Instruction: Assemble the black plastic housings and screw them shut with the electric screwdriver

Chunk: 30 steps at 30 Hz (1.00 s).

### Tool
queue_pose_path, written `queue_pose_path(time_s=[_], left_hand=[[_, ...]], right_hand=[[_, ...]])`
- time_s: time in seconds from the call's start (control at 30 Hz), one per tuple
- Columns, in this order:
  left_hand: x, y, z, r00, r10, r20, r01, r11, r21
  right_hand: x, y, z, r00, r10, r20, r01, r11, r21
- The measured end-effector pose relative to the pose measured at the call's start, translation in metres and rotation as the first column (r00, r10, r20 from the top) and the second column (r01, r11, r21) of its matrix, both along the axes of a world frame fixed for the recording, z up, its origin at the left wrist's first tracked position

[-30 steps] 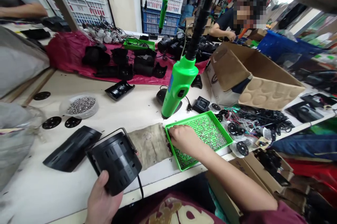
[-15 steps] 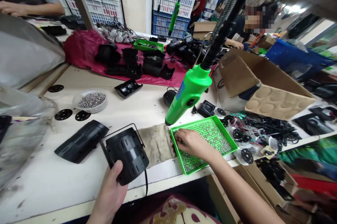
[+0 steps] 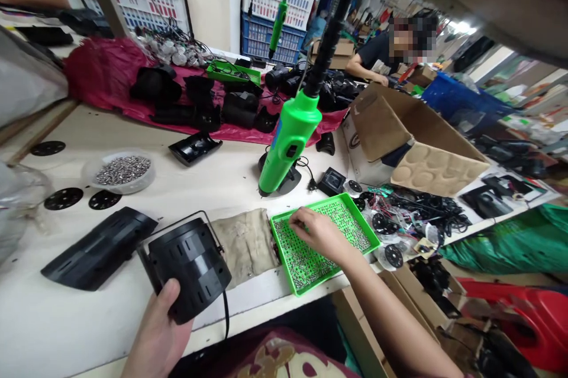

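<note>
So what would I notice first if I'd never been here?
Probably the bright green power tool, hanging tip-down above the middle of the bench. Then the green tray of shiny metal bits under the right hand, and the black slotted casing in the left hand.

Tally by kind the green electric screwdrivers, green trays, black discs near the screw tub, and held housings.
Green electric screwdrivers: 2
Green trays: 2
Black discs near screw tub: 3
Black housing in left hand: 1
Total: 8
</note>
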State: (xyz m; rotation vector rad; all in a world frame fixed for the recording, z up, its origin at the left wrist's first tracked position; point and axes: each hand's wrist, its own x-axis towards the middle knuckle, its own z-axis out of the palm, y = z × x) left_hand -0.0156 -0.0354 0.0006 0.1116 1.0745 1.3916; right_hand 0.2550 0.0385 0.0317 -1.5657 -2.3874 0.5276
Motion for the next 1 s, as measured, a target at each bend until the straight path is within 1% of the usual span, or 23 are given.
queue_pose_path(time_s=[0.1,0.23,0.4,0.53,0.67,0.77,0.83,1.0], left_hand=[[0.000,0.001,0.002,1.000,0.013,-0.021,-0.014,1.000,-0.022],[0.004,0.004,0.010,0.997,0.066,-0.050,-0.069,0.996,-0.060],[0.010,0.003,0.018,0.999,0.043,-0.033,-0.046,0.994,-0.099],[0.010,0.003,0.018,0.996,0.037,-0.084,-0.046,0.994,-0.101],[0.009,0.003,0.017,0.996,0.059,-0.068,-0.065,0.995,-0.080],[0.011,0.002,0.017,0.995,0.044,-0.084,-0.051,0.995,-0.084],[0.010,0.002,0.016,0.995,0.030,-0.093,-0.038,0.996,-0.079],[0.007,0.002,0.011,0.996,0.043,-0.083,-0.049,0.996,-0.073]], right_hand=[[0.005,-0.003,0.001,0.999,-0.046,0.019,0.046,0.999,-0.009],[0.010,-0.007,0.003,0.995,-0.090,0.035,0.091,0.996,-0.021],[0.009,-0.017,0.004,0.995,-0.096,0.027,0.097,0.994,-0.041],[0.003,-0.025,0.004,0.998,-0.062,0.012,0.062,0.996,-0.064],[-0.003,-0.029,0.001,0.999,-0.045,0.008,0.045,0.997,-0.064],[-0.004,-0.028,-0.001,0.999,-0.040,0.014,0.040,0.998,-0.054],[-0.004,-0.028,-0.001,0.999,-0.030,0.020,0.031,0.998,-0.050],[-0.007,-0.029,0.000,0.999,0.012,0.051,-0.009,0.998,-0.056]])
